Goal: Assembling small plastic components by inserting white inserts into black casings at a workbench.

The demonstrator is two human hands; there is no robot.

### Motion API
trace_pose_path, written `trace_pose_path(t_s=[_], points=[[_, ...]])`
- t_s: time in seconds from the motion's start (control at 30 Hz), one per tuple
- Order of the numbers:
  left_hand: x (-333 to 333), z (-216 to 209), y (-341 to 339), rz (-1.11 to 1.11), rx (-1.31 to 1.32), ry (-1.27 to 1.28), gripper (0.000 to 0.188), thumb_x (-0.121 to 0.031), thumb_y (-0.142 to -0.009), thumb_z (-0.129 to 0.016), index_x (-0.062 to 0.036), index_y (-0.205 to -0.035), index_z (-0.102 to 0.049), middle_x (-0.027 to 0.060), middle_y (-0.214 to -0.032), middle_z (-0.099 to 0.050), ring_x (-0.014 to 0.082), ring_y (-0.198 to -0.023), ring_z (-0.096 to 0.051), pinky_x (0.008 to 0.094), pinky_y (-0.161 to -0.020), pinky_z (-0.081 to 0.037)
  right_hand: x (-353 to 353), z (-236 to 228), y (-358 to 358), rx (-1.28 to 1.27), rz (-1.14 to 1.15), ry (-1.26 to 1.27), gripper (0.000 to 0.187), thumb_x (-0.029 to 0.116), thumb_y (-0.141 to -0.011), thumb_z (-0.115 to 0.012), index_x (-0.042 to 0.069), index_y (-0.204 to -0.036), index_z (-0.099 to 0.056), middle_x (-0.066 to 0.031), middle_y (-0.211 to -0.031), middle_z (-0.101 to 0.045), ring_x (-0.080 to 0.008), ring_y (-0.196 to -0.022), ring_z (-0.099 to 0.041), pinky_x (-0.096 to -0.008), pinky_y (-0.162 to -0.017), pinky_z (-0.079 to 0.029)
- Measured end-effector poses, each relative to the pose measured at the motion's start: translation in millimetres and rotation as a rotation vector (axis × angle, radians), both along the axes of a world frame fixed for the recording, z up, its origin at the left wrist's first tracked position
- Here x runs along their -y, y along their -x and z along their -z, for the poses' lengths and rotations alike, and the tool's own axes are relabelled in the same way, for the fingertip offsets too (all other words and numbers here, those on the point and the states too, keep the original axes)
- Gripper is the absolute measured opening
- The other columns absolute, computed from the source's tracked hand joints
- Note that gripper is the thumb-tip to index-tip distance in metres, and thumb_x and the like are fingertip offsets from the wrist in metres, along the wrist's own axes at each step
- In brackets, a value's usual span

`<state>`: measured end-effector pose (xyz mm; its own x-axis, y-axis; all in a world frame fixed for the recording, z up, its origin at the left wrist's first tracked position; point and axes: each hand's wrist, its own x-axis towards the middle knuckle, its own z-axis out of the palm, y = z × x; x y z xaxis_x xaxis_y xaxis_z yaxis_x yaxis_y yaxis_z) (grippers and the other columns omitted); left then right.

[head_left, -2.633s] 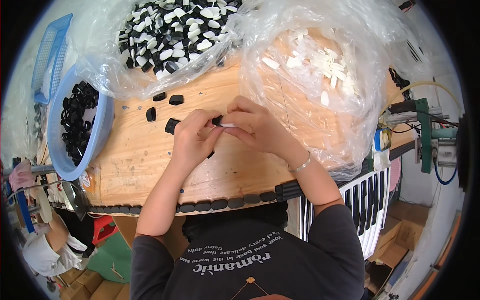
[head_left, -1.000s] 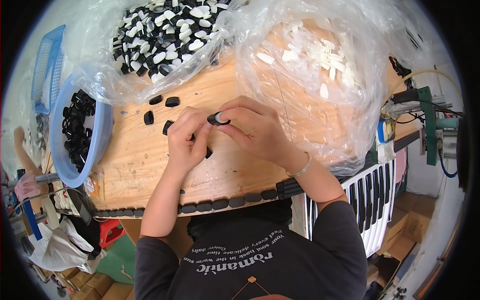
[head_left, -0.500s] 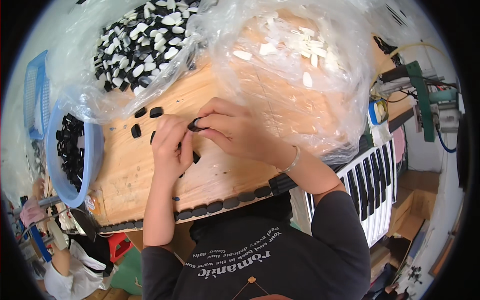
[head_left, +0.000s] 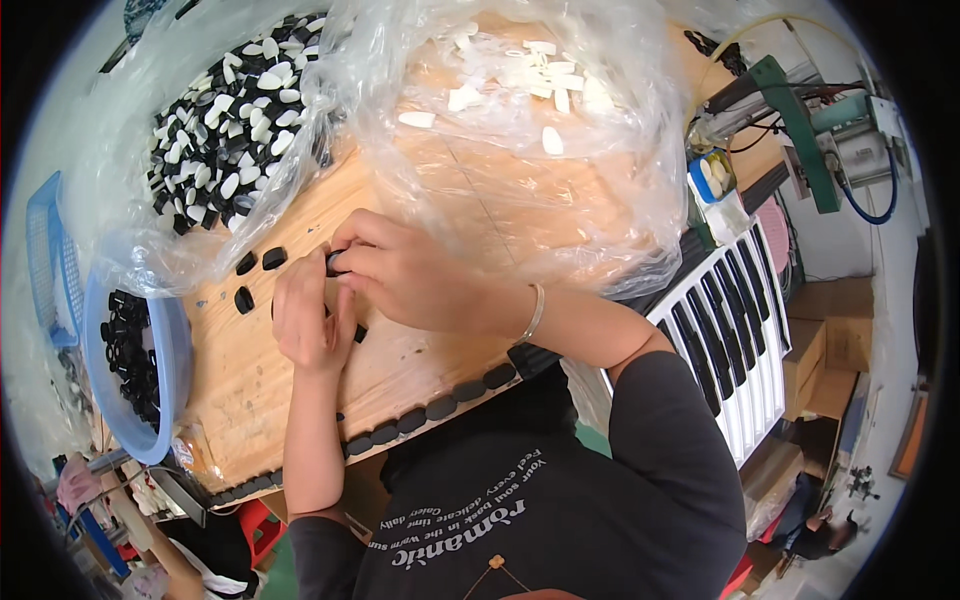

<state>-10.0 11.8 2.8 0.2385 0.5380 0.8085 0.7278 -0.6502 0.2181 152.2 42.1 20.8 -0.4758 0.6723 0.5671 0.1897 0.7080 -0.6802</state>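
Observation:
My right hand pinches a small black oval part between thumb and fingertips. Right beside it, my left hand is closed, its fingertips at the same part; the fingers hide most of it. More black parts lie loose on the wooden table just left of my hands, and others peek out from under the left hand. Along the table's near edge runs a row of dark oval pieces.
At the left stands a blue basin of black parts. Clear plastic sheeting holds a black-and-white heap and loose white pieces. To the right are a rack of black strips and a green-framed machine.
The whole view has shifted, with the table now lower and further left. My hands stay together at the black part, and the right fingers now cover more of it.

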Motion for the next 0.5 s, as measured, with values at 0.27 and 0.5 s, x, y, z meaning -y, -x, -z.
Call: trace_pose_path(t_s=[0.27,0.5], points=[[2,-2,-2,-0.064,0.212,0.065,0.042,0.003,-0.069,-0.072,0.0061,-0.108,-0.059,0.0200,-0.097,-0.066,0.0323,-0.086,-0.065,0.0360,-0.076,-0.053,21,-21,-60,0.025,0.383,-0.005,0.013,0.004,-0.078,-0.067,0.002,-0.091,-0.066,-0.0131,-0.095,-0.065,-0.0278,-0.087,-0.065,-0.0348,-0.076,-0.053],[4,-4,-4,0.083,0.389,0.026,0.053,0.004,-0.062,-0.073,0.0067,-0.112,-0.056,0.0219,-0.103,-0.066,0.0323,-0.090,-0.065,0.0358,-0.080,-0.052,43,8,-180,1.016,1.022,0.294,0.011,0.017,-0.078,-0.065,0.007,-0.082,-0.070,-0.0162,-0.080,-0.065,-0.0377,-0.073,-0.064,-0.0462,-0.068,-0.052]])
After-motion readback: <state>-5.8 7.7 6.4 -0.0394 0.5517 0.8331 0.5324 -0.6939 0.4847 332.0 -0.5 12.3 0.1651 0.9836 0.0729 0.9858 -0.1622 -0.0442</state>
